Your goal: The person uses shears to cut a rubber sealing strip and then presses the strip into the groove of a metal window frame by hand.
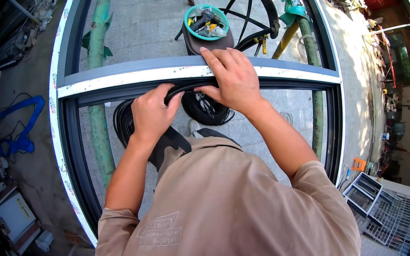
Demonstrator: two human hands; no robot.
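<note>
A black rubber strip (pixel 190 85) runs between my hands along the near side of a grey window frame's crossbar (pixel 121 79). My left hand (pixel 150 113) is closed round the strip, thumb and fingers pinching it just below the bar. My right hand (pixel 234 78) lies over the bar with its fingers across the top, and its thumb presses the strip against the near side. A thick coil of the same black strip (pixel 122 122) hangs beside my left wrist. Below, on the paving, lies another black coil (pixel 207 109).
Green pipes (pixel 102 141) support the frame. Beyond the crossbar, a turquoise basin (pixel 206 22) holding a power drill (pixel 207 18) sits on a chair seat (pixel 199 45). A blue hose-like bundle (pixel 21 129) lies left. Metal grating (pixel 396 224) and small frames (pixel 366 195) are at lower right.
</note>
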